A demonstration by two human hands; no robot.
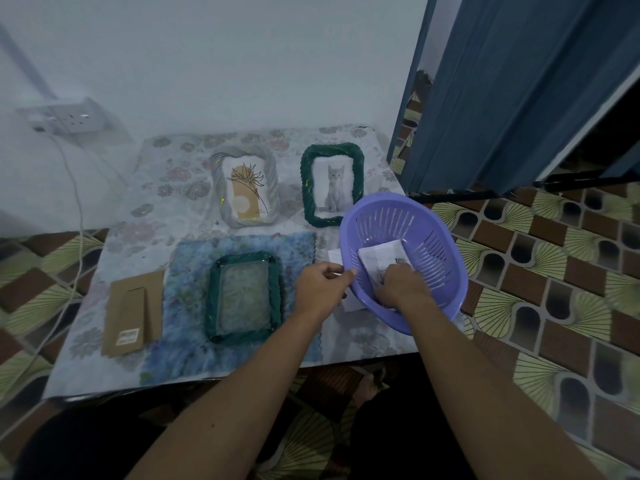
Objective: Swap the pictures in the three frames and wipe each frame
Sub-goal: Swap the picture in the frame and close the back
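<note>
**Head view, near to far.** The left hand [323,285] has its fingers clenched on the near-left rim of the tilted lilac perforated plastic basket [433,237]. This grip appears meant to steady the basket and turn its opening toward the person. The right hand [398,289] reaches inside, its fingers bent down onto and grasping the small stack of white printed pictures [381,258] on the basket floor. This is judged to be the choosing of a replacement print. A loose white sheet [351,304] lies partly under the basket on the floral-clothed desk [156,202].

Left of the hands, the emptied dark green rope-moulded frame [242,296] lies flat on a blue fluffy cloth [187,271]. The cloth probably serves as padding and as the wiper. The frame's brown cardboard backing board with stand [133,311] is set aside just beside the cloth, which keeps the opening free for loading.

At the far edge lie the pale grey twisted frame with a beige botanical print [246,188] and the dark green twisted frame with a kitten photograph [332,185], both apart from the work area.

**Count:** three frames — one open, two filled. There is one backing board, one basket and one cloth. The number of prints in the basket cannot be told.
</note>
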